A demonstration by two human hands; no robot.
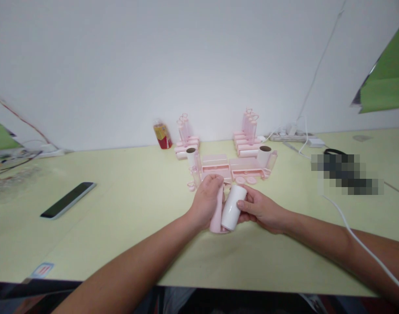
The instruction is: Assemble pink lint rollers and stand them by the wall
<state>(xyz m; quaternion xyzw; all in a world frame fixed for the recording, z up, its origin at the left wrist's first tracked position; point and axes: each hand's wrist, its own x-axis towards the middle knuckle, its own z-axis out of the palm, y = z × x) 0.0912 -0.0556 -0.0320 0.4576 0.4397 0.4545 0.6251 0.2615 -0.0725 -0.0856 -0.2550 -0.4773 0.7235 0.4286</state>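
Observation:
My left hand (206, 198) is closed around a pink plastic case (216, 218), which it holds upright and slightly tilted above the front of the table. In my right hand (256, 208) is a white lint roller roll (234, 207), gripped between thumb and fingers. The roll leans right at its top and its lower end is at the case's open side; whether it is seated inside cannot be made out. Just beyond my hands lie open pink cases (246, 164) and small pink round caps (251, 179). Another white roll (264, 156) with a brown cardboard core stands behind them.
Pink rollers with clear handles stand in two groups, left (186, 141) and right (248, 141), near the wall. A red and yellow package (162, 134) is at the back. A dark-screened phone (69, 200) lies left. A white cable (353, 237) crosses my right forearm.

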